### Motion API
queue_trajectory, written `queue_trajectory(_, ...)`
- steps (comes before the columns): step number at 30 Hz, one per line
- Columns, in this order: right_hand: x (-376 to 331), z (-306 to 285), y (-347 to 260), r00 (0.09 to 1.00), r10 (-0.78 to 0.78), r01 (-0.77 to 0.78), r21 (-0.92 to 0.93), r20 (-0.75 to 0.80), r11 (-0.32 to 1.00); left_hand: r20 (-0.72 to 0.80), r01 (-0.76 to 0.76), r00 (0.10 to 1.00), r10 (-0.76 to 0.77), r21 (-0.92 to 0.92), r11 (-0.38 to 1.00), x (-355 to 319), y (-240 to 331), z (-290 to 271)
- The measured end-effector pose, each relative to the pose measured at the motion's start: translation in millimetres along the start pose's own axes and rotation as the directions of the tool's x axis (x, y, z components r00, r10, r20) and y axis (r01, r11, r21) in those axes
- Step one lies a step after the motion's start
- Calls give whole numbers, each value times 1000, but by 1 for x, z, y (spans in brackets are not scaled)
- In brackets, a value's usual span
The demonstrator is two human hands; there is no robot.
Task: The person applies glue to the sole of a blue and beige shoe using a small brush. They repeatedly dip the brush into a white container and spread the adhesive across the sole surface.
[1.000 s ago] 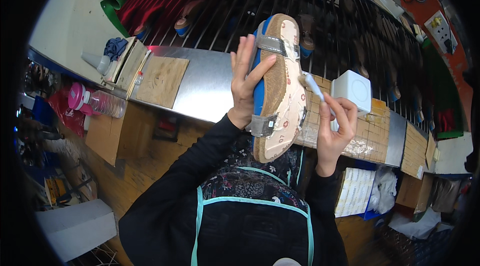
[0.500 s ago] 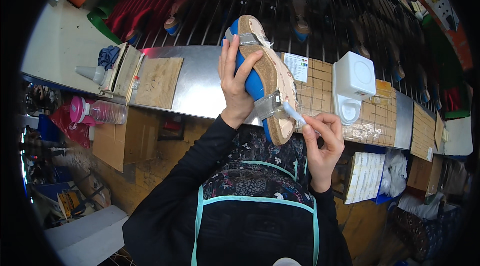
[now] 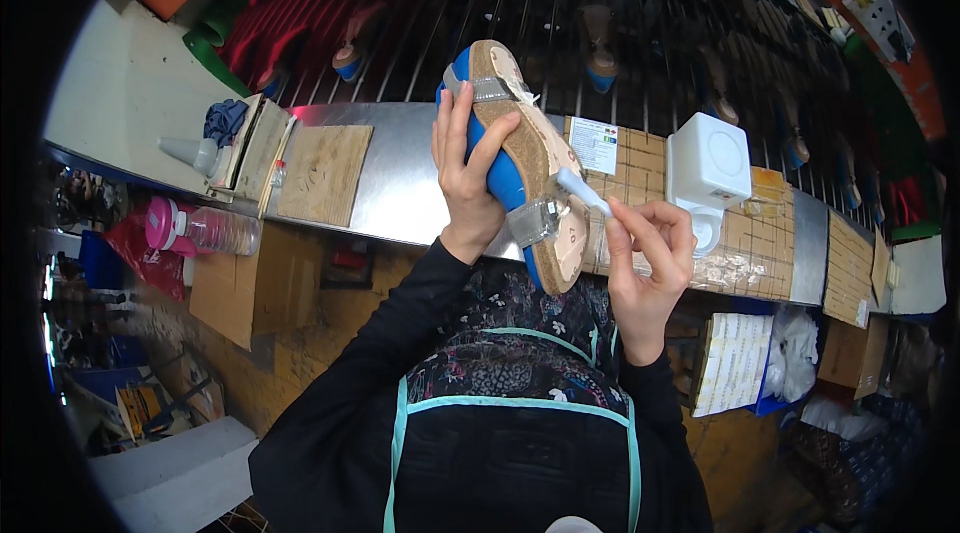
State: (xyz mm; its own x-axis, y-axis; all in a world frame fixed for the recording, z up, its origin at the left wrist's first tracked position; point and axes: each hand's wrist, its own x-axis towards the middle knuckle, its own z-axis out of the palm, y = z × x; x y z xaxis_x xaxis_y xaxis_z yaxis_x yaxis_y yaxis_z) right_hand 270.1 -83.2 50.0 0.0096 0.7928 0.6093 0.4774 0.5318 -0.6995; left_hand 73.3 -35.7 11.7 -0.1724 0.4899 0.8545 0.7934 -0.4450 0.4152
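My left hand (image 3: 468, 183) is closed around an unfinished sandal (image 3: 525, 148) on a blue shoe last (image 3: 508, 178), held up and tilted above the table edge. Its cork side and pale underside face up and to the right, with grey straps (image 3: 535, 221) wrapped round the edge. Between the thumb and fingers of my right hand (image 3: 650, 258) is a slim pale brush-like tool (image 3: 584, 192). Its thicker end lies against the sandal's underside, a little above the lower strap. The far side of the last is hidden by my left hand.
Beyond the metal table (image 3: 405, 178) runs a rack of bars (image 3: 440, 23) carrying several similar sandals. A white container (image 3: 708, 158) stands at right on taped cardboard (image 3: 765, 243). At left are a wooden board (image 3: 325, 173), a grey cone (image 3: 190, 151) and a pink-lidded bottle (image 3: 220, 230).
My right hand has moved the tool up along the underside, away from the sandal's near end. My left hand keeps its hold; the sandal is nearly unmoved. The view has shifted slightly.
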Motion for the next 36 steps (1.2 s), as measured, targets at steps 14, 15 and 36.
queue_trajectory(14,-28,-25,11,915,237,-367,429,327,825,16,86,996,-85,-92,992,2,-6,6)
queue_trajectory(15,-29,-27,9,917,249,-367,416,311,832,14,74,997,-73,-88,993,2,-6,7)
queue_trajectory(36,-30,-6,0,969,-233,218,-158,-84,963,-51,130,989,-140,-159,979,2,-8,14)
